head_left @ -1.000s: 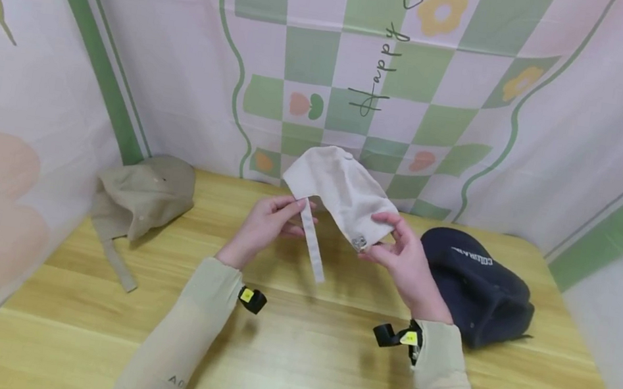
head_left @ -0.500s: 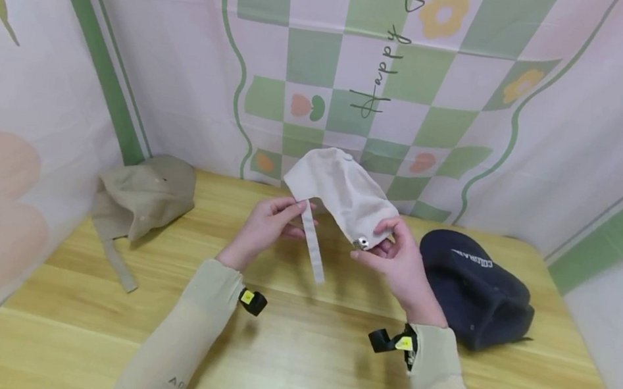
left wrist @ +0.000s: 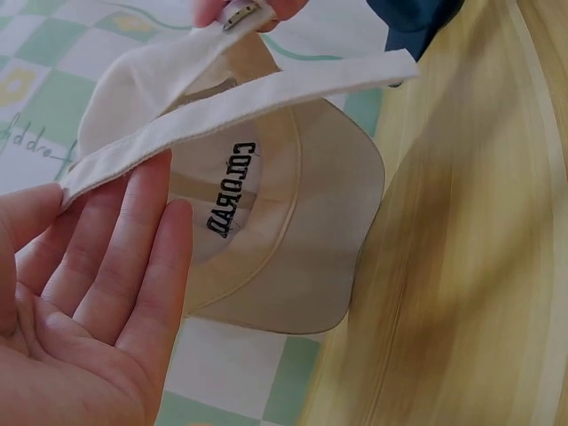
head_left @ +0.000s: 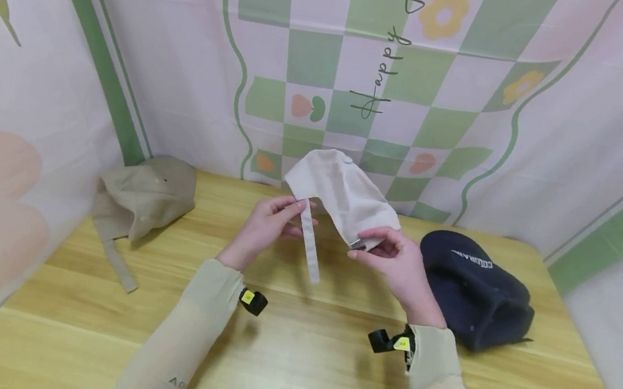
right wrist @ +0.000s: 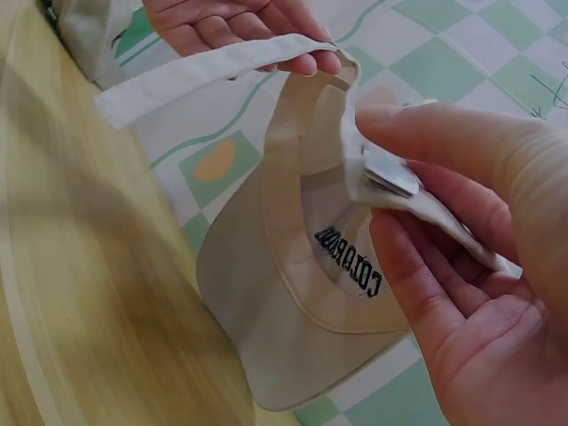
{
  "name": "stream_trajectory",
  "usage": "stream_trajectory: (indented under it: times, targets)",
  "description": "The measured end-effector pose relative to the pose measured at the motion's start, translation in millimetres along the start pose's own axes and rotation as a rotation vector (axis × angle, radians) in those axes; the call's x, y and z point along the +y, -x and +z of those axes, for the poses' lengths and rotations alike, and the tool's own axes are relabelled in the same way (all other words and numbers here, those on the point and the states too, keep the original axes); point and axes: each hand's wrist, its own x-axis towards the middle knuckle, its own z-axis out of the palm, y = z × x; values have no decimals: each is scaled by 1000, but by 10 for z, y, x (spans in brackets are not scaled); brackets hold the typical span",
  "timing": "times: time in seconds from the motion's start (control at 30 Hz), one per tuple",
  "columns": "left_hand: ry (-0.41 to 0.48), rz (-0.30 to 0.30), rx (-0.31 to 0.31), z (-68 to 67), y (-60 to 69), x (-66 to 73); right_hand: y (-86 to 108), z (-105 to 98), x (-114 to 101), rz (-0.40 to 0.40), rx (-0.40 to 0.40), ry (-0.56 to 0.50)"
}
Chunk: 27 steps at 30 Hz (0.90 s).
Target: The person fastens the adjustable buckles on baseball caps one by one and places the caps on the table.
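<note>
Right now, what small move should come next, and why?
I'd probably slide the left hand down the white strap toward its free end: the hand pinches near its base, and that end hangs clear of the metal buckle by the right hand.

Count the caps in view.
3: a white cap held by the left hand and right hand, a tan cap on the table at left, a navy cap at right. None appears hidden.
</note>
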Motion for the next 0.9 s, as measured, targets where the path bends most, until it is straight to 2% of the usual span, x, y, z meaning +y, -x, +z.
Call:
stream_trajectory:
  times: [0.23,0.4,0.6,0.9]
  targets:
    - [-39,0,-3,3,15,-1,1,11,14,-29,54,121]
    - [-49,5,-13,4,20,-4,3,8,28,-84,113,129]
    - [-39,3,-3,9,18,-5,-3,4,49,-107,182,92]
    - [-41,7,-7,27,10,0,-27,38,36,-193,270,-67]
